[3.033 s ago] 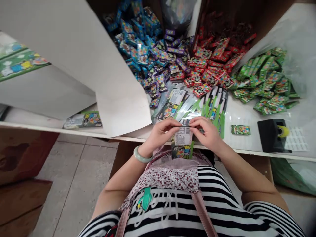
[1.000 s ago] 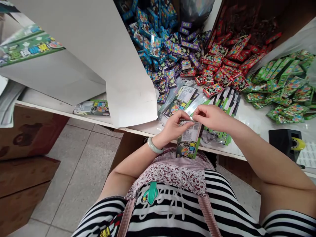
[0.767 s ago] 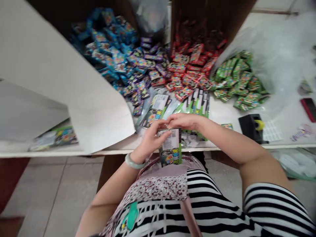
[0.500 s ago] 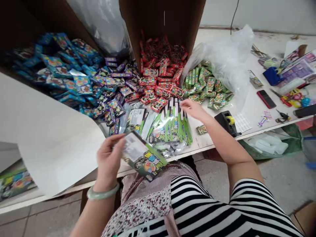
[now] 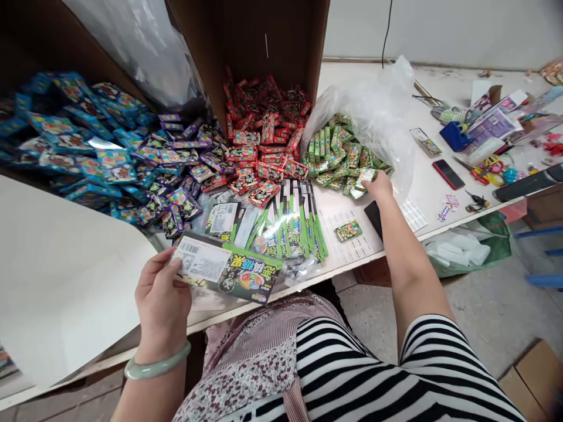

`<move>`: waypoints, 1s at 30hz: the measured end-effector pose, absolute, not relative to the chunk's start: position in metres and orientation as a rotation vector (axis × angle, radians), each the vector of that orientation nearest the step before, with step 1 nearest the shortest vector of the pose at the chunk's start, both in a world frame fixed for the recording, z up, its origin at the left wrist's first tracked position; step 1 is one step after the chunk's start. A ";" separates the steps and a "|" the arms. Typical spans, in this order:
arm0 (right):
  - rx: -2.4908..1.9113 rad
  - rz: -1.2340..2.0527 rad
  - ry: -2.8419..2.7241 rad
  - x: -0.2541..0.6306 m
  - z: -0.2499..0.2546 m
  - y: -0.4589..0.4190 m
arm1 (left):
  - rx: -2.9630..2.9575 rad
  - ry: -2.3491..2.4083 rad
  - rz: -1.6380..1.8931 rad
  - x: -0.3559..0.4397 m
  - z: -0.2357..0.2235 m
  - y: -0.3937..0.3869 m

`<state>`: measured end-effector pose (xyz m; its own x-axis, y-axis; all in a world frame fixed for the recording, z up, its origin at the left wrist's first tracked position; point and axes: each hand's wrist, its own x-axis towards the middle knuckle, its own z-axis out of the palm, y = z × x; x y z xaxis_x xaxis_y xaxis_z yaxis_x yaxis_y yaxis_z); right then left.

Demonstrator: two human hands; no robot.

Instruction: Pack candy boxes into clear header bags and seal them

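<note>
My left hand [image 5: 163, 296] is closed on the left end of a flat black-and-green printed bag [image 5: 246, 275], which it holds tilted over the table's front edge. A white label with a barcode shows on the bag. My right hand [image 5: 380, 187] reaches to the front right of the pile of small green packets [image 5: 341, 149]. Its thumb and fingers pinch one green packet [image 5: 366, 175] at the edge of that pile. Between the hands, a fanned stack of similar printed bags [image 5: 292, 225] lies on the table. A single green packet [image 5: 347, 231] rests on a printed sheet.
Red packets [image 5: 264, 167] spill from a cardboard box [image 5: 246, 41]. Purple packets [image 5: 176, 155] and blue packets [image 5: 88, 132] lie to the left. A tape dispenser [image 5: 373, 218] is partly behind my right arm. Farther right are a phone [image 5: 448, 174], scissors [image 5: 484, 170] and pliers [image 5: 477, 201].
My right hand has moved right, from above the bag stack to the green packets, and now pinches one. My left hand still holds the printed bag, now turned more level. The view has shifted right.
</note>
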<state>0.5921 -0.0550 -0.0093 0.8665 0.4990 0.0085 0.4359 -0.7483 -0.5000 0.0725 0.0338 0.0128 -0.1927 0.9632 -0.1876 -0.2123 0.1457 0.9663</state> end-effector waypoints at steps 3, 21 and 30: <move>-2.326 0.200 -0.663 0.580 -0.014 -0.052 | 0.843 1.258 1.321 0.073 0.011 0.034; -1.437 0.904 -1.017 0.432 0.002 -0.021 | 1.242 1.188 1.001 0.048 -0.036 0.028; -1.924 0.487 -1.437 0.402 0.022 -0.024 | 2.552 0.845 0.650 0.059 -0.004 0.035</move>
